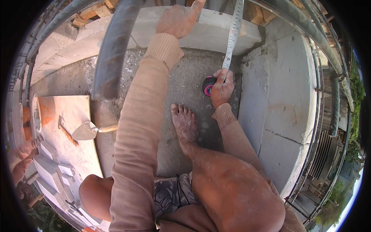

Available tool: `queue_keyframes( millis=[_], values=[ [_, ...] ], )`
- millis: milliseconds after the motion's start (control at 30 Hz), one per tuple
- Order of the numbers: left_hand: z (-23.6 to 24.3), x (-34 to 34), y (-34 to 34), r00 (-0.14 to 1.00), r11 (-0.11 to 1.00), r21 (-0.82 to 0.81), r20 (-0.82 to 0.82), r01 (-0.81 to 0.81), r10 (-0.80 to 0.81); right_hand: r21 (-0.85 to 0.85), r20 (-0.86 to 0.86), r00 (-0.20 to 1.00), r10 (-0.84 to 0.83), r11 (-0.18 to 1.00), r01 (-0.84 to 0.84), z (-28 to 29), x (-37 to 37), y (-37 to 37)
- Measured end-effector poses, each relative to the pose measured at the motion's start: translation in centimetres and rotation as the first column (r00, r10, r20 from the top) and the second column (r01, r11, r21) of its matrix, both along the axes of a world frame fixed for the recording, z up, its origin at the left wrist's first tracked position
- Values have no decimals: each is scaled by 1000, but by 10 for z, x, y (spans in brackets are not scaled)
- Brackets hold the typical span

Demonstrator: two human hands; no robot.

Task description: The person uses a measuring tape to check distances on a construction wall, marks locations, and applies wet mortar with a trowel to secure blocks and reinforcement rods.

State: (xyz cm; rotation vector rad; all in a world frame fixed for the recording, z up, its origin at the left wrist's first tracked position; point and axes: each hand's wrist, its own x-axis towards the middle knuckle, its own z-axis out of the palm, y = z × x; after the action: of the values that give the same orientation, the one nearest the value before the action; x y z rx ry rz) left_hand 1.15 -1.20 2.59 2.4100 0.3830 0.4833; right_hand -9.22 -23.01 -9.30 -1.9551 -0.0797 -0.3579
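Note:
My right hand (223, 88) grips a tape measure (209, 85) with a black and pink case, low beside the right-hand wall. Its pale blade (232, 36) is pulled out and runs upward past the top of the far block wall (216, 29), where its end leaves the picture. At that same wall, my left hand (176, 22) is raised with one finger stretched out toward the upper right. Nothing shows in it; its other fingers are partly hidden by the back of the hand. Between my arms, my bare foot (186, 123) stands on the rough concrete floor (162, 85).
On a plywood board (83, 106) to the left lie a trowel (85, 131) and a hammer (68, 133) beside an orange bucket (46, 110). Pale blocks (48, 170) are stacked nearer, next to another person's limbs (23, 160). A dark ribbed bar (116, 50) hangs close. Block wall (284, 100) borders the right.

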Motion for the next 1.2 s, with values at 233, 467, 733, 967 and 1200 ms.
queue_keyframes(
  millis=[233,467,733,967,1200],
  values=[
    [-7,2,3,990,987,-98,79,125,-118,-9,-32,999,6,1000,-6,0,0,-1],
    [1,-1,5,973,959,-182,117,216,-197,-7,-16,1000,1,1000,-1,0,0,-1],
    [-3,-2,5,962,937,-229,133,263,-237,-11,-28,1000,10,1000,-10,-1,1,-2],
    [-5,-3,5,958,928,-247,133,280,-253,8,-33,999,-2,1000,2,0,1,-2],
    [8,-10,2,952,926,-247,184,286,-245,7,-36,999,0,1000,0,1,1,-2]
  ],
)
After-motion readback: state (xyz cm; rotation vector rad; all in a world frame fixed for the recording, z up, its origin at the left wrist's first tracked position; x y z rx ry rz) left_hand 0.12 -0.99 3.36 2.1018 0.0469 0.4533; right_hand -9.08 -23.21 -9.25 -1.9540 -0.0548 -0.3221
